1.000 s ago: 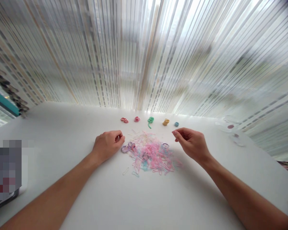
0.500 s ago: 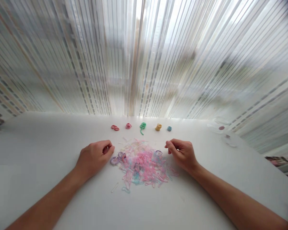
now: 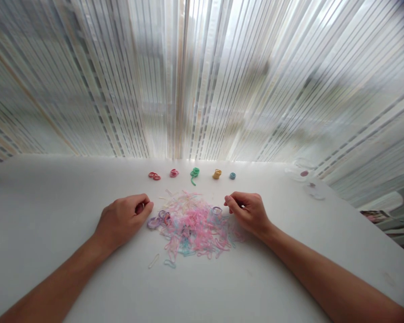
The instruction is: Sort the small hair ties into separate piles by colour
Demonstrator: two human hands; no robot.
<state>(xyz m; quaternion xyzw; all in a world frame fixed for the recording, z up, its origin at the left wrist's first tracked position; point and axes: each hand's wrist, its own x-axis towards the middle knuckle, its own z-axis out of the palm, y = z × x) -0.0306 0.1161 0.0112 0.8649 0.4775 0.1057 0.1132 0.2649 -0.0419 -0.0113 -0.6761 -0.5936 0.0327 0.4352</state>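
A loose pile of pink, pale blue, white and purple elastic bands (image 3: pixel 197 226) lies on the white table. My left hand (image 3: pixel 124 220) rests on its left side, fingers curled closed with nothing visible in them, near some purple bands (image 3: pixel 154 222). At the pile's right edge my right hand (image 3: pixel 251 213) is also closed, thumb against the fingers, with nothing showing between them. Behind the pile, small groups of bands stand in a row: red (image 3: pixel 154 176), pink (image 3: pixel 174 173), green (image 3: pixel 195 173), yellow (image 3: pixel 217 174) and blue (image 3: pixel 233 176).
Clear plastic items (image 3: pixel 314 190) lie at the table's back right. A striped, translucent curtain (image 3: pixel 175 80) hangs along the far edge. One white band (image 3: pixel 154 260) and a pale blue one (image 3: pixel 170 264) lie in front of the pile. A picture-like item (image 3: pixel 375 216) shows beyond the right edge.
The view has shifted slightly, so the table, bands and both hands appear a little further left. Both hands keep the same closed pose beside the pile.
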